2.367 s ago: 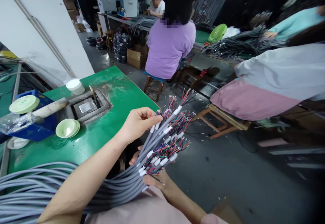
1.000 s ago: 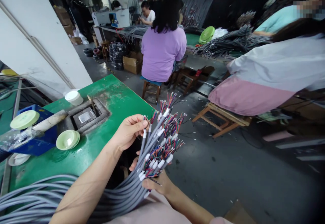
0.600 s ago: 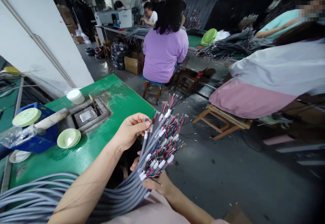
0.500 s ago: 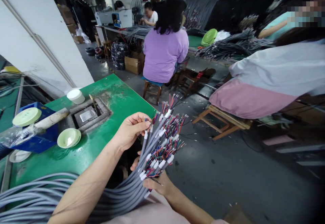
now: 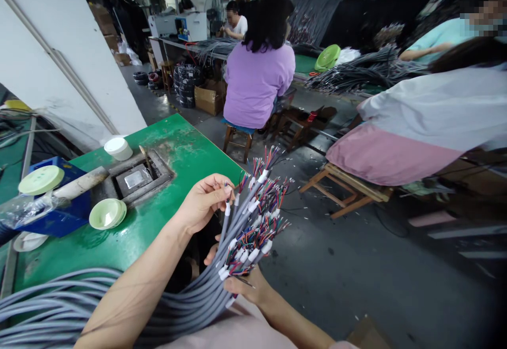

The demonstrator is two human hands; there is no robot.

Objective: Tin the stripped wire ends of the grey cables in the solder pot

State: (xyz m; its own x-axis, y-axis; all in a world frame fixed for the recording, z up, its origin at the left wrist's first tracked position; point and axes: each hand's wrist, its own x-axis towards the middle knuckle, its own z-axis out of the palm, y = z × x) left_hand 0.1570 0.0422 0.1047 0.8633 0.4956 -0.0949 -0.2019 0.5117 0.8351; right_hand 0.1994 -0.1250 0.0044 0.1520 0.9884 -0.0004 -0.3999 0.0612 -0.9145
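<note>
A thick bundle of grey cables [image 5: 206, 285] runs from the left across my lap, its ends fanning up and to the right. White collars [image 5: 253, 254] sit near the ends, and thin coloured wires [image 5: 273, 196] splay out beyond them. My right hand [image 5: 247, 285] is wrapped round the bundle from below, just under the stripped ends; some of its fingers show on the far side. My left hand [image 5: 206, 201] pinches the fine wires of one cable [image 5: 225, 222] at the bundle's left edge, between thumb and forefinger.
On the green table [image 5: 186, 153] are a soldering pot [image 5: 134, 180] with a stick in it, a white lidded tub [image 5: 118, 149], a pale green bowl [image 5: 108, 214] and a blue box [image 5: 67, 217]. Co-workers sit ahead; a wooden stool [image 5: 344, 190] stands at right.
Both hands keep their places on the cables, with only a slight shift of the left fingertips at the wires. A co-worker at the far right has moved their arms a little.
</note>
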